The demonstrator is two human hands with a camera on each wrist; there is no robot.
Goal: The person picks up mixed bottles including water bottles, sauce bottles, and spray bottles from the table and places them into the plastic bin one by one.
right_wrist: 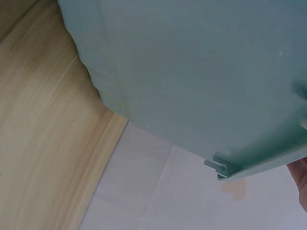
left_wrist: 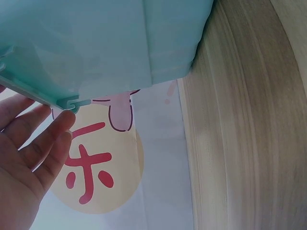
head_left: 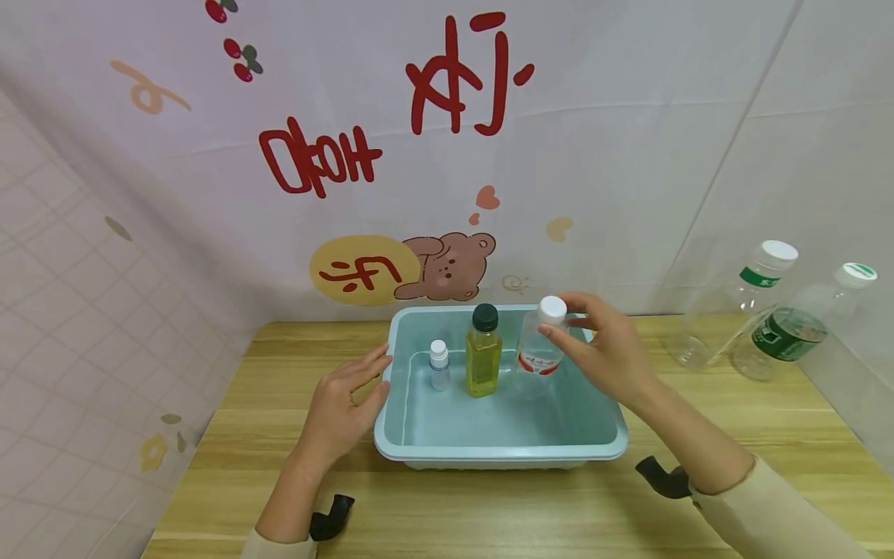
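A light-blue plastic basin (head_left: pixel 503 452) sits on the wooden table. At its left rim my left hand (head_left: pixel 345 400) touches the edge with fairly straight fingers; the left wrist view shows those fingers (left_wrist: pixel 50 136) against the rim from below. With thumb and fingers, my right hand (head_left: pixel 611 349) grips a clear bottle (head_left: pixel 539 353) near its white cap, inside the basin's right part. Beside it stands a green-capped bottle of yellow liquid (head_left: pixel 483 361), and left of that a small white-capped vial (head_left: pixel 439 371). The right wrist view mostly shows the basin's outer wall (right_wrist: pixel 192 72), hiding the bottle.
Two clear plastic bottles, one with a green-ringed neck (head_left: pixel 760 278) and one with a green label (head_left: pixel 789 334), stand at the table's right rear. A printed cloth wall (head_left: pixel 615 155) rises behind the table (head_left: pixel 447 512). Dark straps show near both wrists.
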